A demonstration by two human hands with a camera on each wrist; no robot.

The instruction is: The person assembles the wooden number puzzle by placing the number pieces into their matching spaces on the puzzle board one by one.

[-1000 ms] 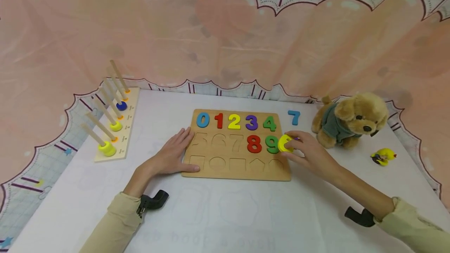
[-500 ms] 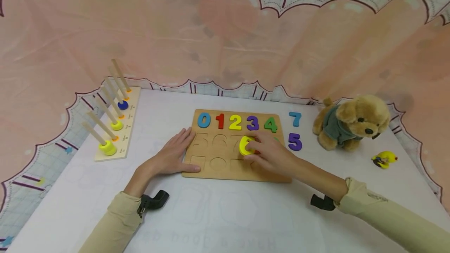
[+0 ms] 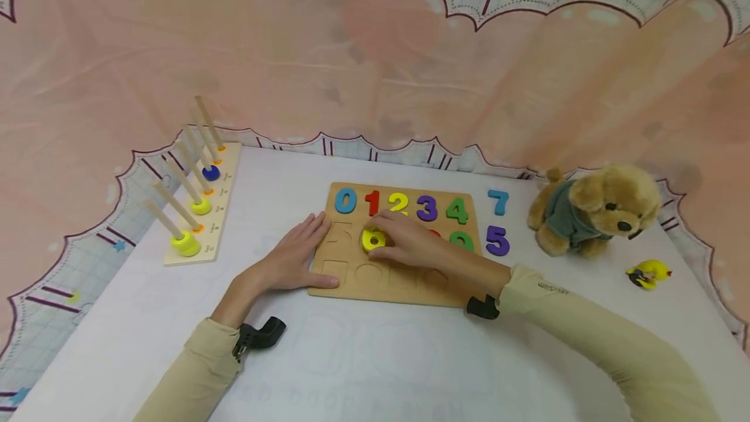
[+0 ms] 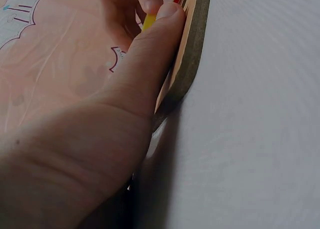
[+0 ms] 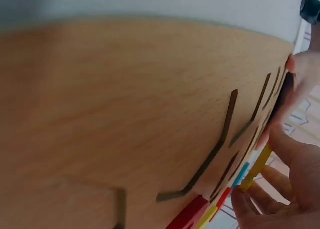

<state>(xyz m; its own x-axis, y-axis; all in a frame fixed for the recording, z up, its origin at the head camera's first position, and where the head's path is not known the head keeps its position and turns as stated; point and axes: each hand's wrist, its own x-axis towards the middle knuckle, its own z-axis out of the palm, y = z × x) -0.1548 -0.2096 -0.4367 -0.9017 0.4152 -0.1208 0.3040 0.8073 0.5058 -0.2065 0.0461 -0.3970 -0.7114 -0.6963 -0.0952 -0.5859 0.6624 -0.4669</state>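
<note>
- Board point(image 3: 375, 293), wooden w/ number slots, lies flat on tabletop point(image 3: 375, 357); its mid row is partly hidden by R grip.
- R grip point(image 3: 413, 238): bare hand over board's mid row, thumb + fingers pinching yel. number point(image 3: 366, 244). Looks like a 6, partly covered; R wrist view gets it edge-on, digit unreadable there. Seated in slot or just above it: can't tell.
- L grip point(image 3: 293, 253): bare hand, fingers relaxed, resting along board's L edge, thumb on its near L corner. L wrist view mostly thumb + palm; board cut off at top.
- Top row on board: blue 0 point(image 3: 346, 201), red 1 point(image 3: 372, 202), yel. 2 point(image 3: 398, 200) (foot hidden by R grip), purple 3 point(image 3: 427, 208), green 4 point(image 3: 457, 211).
- Mid row, R end of board: red piece point(image 3: 435, 232) just a sliver; green 9 point(image 3: 461, 237) half blocked by R wrist.
- Just R of board: blue 7 point(image 3: 499, 202), purple 5 point(image 3: 497, 241). Farther R of it: plush dog point(image 3: 574, 213), yel. duck point(image 3: 649, 274), details too small.
- L of board: peg stand point(image 3: 212, 230), label print illegible.
</note>
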